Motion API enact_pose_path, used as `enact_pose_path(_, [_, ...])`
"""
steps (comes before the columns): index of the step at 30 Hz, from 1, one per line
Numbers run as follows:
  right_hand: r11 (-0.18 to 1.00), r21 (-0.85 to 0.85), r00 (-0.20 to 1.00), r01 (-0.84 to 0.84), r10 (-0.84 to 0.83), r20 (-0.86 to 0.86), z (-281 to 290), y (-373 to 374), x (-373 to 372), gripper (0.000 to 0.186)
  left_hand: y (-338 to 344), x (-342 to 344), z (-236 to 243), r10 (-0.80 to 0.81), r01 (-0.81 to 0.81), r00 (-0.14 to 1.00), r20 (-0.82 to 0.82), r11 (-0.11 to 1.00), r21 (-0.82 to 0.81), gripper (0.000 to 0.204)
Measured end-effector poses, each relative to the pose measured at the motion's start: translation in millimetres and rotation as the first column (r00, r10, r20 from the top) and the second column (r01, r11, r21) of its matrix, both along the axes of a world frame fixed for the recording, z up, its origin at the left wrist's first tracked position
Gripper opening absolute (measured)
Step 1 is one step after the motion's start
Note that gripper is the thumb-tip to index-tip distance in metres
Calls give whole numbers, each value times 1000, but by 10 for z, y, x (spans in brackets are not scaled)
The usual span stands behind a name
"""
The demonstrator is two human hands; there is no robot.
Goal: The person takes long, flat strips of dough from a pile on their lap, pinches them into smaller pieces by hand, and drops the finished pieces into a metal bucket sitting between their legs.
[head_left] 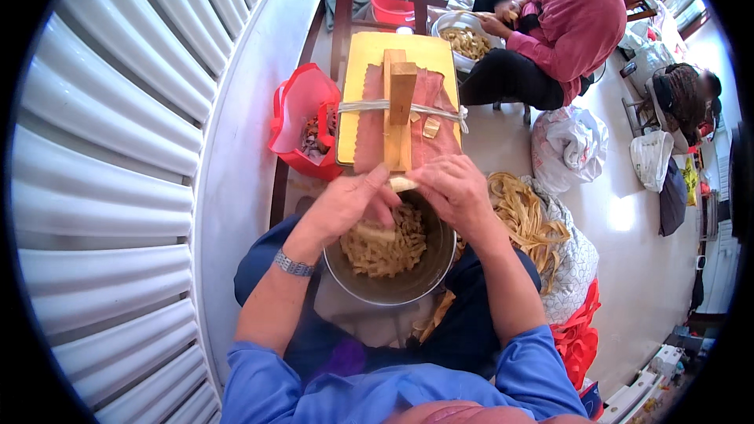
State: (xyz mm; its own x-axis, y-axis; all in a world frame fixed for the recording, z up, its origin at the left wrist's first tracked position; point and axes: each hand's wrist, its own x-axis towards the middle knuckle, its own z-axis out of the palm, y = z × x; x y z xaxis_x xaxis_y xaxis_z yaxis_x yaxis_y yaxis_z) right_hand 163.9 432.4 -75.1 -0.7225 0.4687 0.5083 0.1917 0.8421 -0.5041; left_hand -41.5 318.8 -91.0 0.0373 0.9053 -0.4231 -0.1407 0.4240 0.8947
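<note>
Pale piece (pixel 403 184): just off the near edge of yellow board (pixel 366 53), above the far rim of metal pot (pixel 438 248). Right hand (pixel 455 191): fingertips pinching piece. Left hand (pixel 353 202): fingers partly spread beside it; grip cannot be told.

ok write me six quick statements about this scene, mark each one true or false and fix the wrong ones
1. The right hand pinches a small pale piece. True.
2. The pot is full of red liquid. False: the metal pot holds pale cut strips.
3. A white cord runs across the yellow board. True.
4. A metal-link band circles the right wrist. False: the silver metal-link band is on the left wrist.
5. The nearest co-worker wears a pink top. True.
6. The open red bag stands right of the yellow board. False: the open red bag stands to its left.
</note>
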Motion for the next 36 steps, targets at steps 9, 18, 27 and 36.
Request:
enact_pose_path(9, [940,89,930,-329,339,-143,217,-456,-193,29,-147,325,-154,-70,-72,652,755,985,154,35])
enact_pose_path(18, [897,-3,885,-442,435,-164,194,-517,-223,26,-96,325,30,53,-78,769,638,997,11,35])
enact_pose_path(27, [937,-315,979,-150,96,-181,180,-453,-129,14,-186,504,131,-107,64,962,249,982,176,25])
enact_pose_path(36, [782,-601,981,167,-71,180,17,-470,-86,23,-210,243,72,-94,336,782,-616,896,290,19])
